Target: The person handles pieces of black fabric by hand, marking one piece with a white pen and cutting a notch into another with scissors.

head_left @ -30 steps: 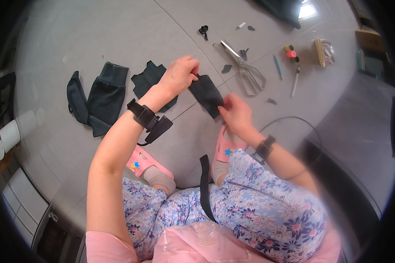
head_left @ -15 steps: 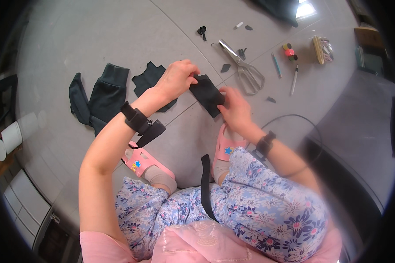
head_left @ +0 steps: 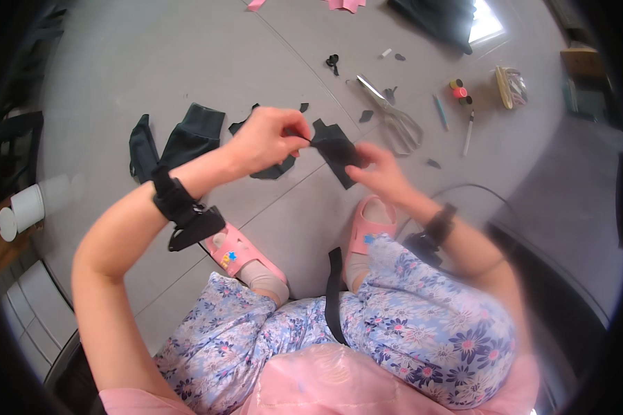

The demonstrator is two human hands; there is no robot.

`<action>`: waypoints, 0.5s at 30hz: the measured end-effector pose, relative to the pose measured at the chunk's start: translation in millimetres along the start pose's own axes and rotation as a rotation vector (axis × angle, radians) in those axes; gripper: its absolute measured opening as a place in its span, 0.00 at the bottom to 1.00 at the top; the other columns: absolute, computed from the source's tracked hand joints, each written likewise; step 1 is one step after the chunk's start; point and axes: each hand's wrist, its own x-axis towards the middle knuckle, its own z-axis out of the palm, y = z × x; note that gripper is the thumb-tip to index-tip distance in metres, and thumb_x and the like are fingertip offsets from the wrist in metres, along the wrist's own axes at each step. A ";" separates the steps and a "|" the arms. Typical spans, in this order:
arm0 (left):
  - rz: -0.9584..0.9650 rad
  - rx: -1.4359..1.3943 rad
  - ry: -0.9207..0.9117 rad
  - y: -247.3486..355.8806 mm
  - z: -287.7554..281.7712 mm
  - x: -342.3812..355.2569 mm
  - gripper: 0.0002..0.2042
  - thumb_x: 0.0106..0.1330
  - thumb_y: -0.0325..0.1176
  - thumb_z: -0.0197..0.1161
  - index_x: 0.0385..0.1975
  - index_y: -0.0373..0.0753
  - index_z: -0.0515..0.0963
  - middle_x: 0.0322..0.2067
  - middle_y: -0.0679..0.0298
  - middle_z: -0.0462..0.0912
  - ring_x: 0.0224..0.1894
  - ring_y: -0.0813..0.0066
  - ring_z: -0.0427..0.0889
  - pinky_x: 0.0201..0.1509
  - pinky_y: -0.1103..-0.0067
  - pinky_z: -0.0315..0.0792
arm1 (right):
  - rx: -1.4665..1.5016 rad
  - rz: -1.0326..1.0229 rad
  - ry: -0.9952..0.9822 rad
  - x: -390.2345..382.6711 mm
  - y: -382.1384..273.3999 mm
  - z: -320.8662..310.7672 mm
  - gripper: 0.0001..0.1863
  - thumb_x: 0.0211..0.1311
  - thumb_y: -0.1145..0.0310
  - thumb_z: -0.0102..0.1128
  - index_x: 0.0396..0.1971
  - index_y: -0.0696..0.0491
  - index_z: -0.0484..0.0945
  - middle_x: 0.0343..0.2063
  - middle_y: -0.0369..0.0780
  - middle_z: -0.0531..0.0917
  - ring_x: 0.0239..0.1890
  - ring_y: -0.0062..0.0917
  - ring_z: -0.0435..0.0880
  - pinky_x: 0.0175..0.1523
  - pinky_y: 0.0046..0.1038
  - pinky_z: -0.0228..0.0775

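A small black piece of fabric is held above the floor in front of my feet. My right hand grips its right edge, thumb on top and fingers behind. On the other side my left hand is closed in a pinch on a thin dark edge at the fabric's upper left; whether this is a fold or a thread I cannot make out. Beyond my left hand lies another black cut fabric piece, partly hidden by that hand. Left of it is a black ribbed-cuff garment piece, partly behind my left forearm.
Metal scissors lie to the right among black scraps. Further right are thread spools, a blue pencil, a white pen and a pouch. Pink pieces and dark cloth lie at the far edge.
My left hand has drawn slightly away from the fabric's body, keeping its pinch; the fabric's upper end now looks notched. The view has shifted, bringing pink pieces in at the top.
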 end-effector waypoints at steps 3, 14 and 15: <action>-0.131 -0.026 0.027 14.7 -39.4 -22.4 0.04 0.62 0.23 0.59 0.33 0.29 0.75 0.26 0.62 0.80 0.26 0.79 0.82 0.22 0.84 0.74 | 0.423 0.153 -0.215 18.6 -41.5 -2.7 0.10 0.55 0.69 0.64 0.34 0.56 0.76 0.26 0.30 0.78 0.29 0.14 0.75 0.35 0.18 0.66; -0.237 0.009 0.209 -13.0 -88.8 -24.1 0.08 0.56 0.20 0.62 0.36 0.28 0.79 0.25 0.60 0.81 0.27 0.77 0.81 0.31 0.81 0.77 | 0.481 0.322 -0.253 32.4 -68.1 59.0 0.09 0.60 0.66 0.62 0.31 0.57 0.77 0.26 0.35 0.81 0.28 0.20 0.83 0.32 0.21 0.71; -0.253 0.113 0.231 -16.9 -88.3 -21.1 0.08 0.54 0.23 0.64 0.34 0.30 0.80 0.25 0.61 0.81 0.27 0.77 0.81 0.31 0.80 0.76 | 0.535 0.364 -0.246 27.3 -67.8 66.9 0.09 0.61 0.66 0.62 0.29 0.56 0.76 0.26 0.35 0.81 0.28 0.20 0.83 0.32 0.22 0.72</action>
